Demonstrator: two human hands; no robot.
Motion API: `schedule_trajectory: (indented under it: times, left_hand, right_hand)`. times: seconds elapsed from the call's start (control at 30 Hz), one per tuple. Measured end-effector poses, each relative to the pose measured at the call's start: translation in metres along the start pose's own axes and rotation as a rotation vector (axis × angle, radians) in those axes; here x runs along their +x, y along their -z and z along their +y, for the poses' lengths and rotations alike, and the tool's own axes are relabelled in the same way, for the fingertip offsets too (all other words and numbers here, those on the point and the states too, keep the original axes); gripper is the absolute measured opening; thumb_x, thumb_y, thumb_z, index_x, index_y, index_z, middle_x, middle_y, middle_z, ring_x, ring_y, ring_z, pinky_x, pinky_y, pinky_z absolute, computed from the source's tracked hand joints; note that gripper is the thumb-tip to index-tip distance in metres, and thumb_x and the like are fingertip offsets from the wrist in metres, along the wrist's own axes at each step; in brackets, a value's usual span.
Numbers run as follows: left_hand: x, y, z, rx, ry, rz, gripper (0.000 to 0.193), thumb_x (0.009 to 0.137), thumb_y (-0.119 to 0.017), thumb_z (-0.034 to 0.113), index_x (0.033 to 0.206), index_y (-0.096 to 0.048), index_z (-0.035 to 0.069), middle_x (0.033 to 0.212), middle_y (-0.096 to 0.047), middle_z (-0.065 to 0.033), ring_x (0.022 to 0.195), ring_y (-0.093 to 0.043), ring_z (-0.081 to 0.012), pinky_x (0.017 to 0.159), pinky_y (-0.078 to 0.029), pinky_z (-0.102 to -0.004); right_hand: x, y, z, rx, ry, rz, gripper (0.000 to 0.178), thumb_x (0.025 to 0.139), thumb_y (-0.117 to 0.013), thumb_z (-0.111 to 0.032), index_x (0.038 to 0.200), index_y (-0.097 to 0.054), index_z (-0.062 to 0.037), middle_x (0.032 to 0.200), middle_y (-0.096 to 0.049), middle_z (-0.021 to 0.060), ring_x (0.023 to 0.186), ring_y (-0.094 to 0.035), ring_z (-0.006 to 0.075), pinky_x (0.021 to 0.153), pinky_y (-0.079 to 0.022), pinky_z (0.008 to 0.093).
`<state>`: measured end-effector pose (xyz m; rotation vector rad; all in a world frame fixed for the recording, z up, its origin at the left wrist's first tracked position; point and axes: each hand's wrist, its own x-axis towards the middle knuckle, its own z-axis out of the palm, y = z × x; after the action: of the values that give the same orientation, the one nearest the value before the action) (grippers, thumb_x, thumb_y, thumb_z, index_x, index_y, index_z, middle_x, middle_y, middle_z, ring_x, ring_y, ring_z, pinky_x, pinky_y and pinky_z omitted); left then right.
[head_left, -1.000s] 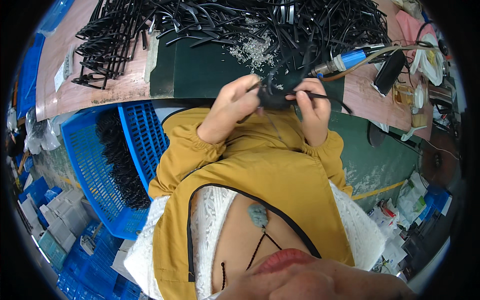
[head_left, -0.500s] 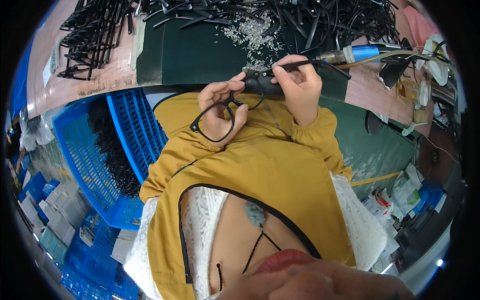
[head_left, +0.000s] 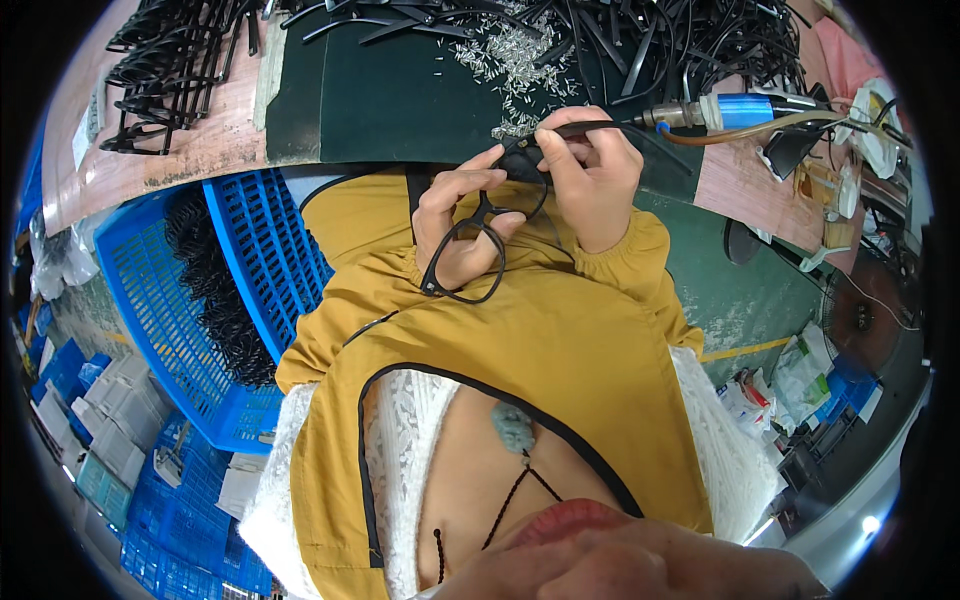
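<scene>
My left hand (head_left: 455, 220) is closed around a black eyeglass frame front (head_left: 503, 262), which hangs tilted with one rim low in front of my apron. In my right hand (head_left: 595, 175) a slim black temple arm (head_left: 585, 127) is pinched between thumb and fingers, its tail pointing right. The temple's hinge end meets the upper corner of the frame front by the table edge; fingers partly hide the joint. Just beyond my fingertips lies a heap of tiny silvery pins or screws (head_left: 515, 60) on the dark green mat (head_left: 390, 110).
Loose black temples (head_left: 680, 40) pile up at the back right. A blue-bodied powered screwdriver (head_left: 745, 108) with a hose lies at the right. Stacked black frames (head_left: 170, 75) stand at the left. Below the table's left side is a blue basket (head_left: 270, 240) holding black frames (head_left: 215, 300).
The frame front has swung, its lower rim moving right and slightly down. My left hand has shifted a little right; both hands keep their hold.
</scene>
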<state>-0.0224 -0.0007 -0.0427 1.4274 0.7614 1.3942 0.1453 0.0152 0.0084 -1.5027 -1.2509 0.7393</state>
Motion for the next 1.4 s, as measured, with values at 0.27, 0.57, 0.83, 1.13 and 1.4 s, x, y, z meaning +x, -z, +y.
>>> schedule_trajectory:
  times: [0.27, 0.57, 0.83, 1.13, 1.4]
  left_hand:
    - [0.052, 0.027, 0.042, -0.503, 0.487, 0.328, 0.034, 0.104, -0.049, 0.002, 0.137, -0.042, -0.006, 0.104, -0.067, -0.0168, 0.102, -0.072, -0.0313, 0.089, -0.061, -0.0355]
    - [0.067, 0.037, 0.041, -0.322, 0.622, 0.207, 0.048, 0.11, -0.043, 0.037, 0.12, -0.061, -0.007, 0.08, -0.067, -0.0112, 0.073, -0.073, -0.0245, 0.062, -0.06, -0.0277]
    - [0.079, 0.037, 0.055, -0.434, 0.961, -0.063, 0.064, 0.107, -0.035, 0.046, 0.114, -0.065, -0.01, 0.074, -0.067, -0.0131, 0.066, -0.07, -0.0264, 0.059, -0.056, -0.0291]
    - [0.073, 0.006, 0.058, -0.644, 1.214, -0.287, 0.055, 0.107, -0.036, 0.035, 0.131, -0.064, -0.007, 0.072, -0.066, -0.011, 0.068, -0.07, -0.024, 0.059, -0.056, -0.0274]
    - [0.059, 0.005, 0.058, -0.675, 1.407, -0.417, 0.056, 0.106, -0.038, 0.035, 0.13, -0.064, -0.009, 0.064, -0.062, -0.0092, 0.059, -0.067, -0.0211, 0.054, -0.052, -0.0248]
  right_hand:
    - [0.058, 0.015, -0.038, -0.025, -0.161, -0.417, 0.029, 0.093, -0.068, -0.003, 0.121, -0.068, -0.0032, 0.095, -0.063, 0.006, 0.086, -0.068, 0.0165, 0.077, -0.056, 0.0294]
    - [0.115, -0.028, -0.042, -0.847, 0.366, -0.541, 0.031, 0.089, -0.071, -0.033, 0.077, -0.068, -0.005, 0.073, -0.069, 0.016, 0.073, -0.069, 0.0371, 0.067, -0.055, 0.0469]
    - [0.032, 0.053, -0.026, -0.327, -0.014, -0.43, 0.013, 0.088, -0.074, -0.004, 0.083, -0.063, 0.0008, 0.067, -0.059, 0.0041, 0.059, -0.059, 0.0142, 0.057, -0.048, 0.0275]
    - [0.09, -0.009, -0.045, 0.138, 0.148, -0.207, 0.011, 0.088, -0.077, -0.005, 0.092, -0.071, 0.0025, 0.085, -0.067, 0.0056, 0.072, -0.062, 0.0075, 0.067, -0.051, 0.0234]
    - [0.021, 0.024, -0.009, 0.276, -0.196, -0.192, 0.012, 0.097, -0.065, 0.006, 0.109, -0.062, 0.0066, 0.1, -0.069, 0.0142, 0.087, -0.068, 0.0153, 0.077, -0.057, 0.0256]
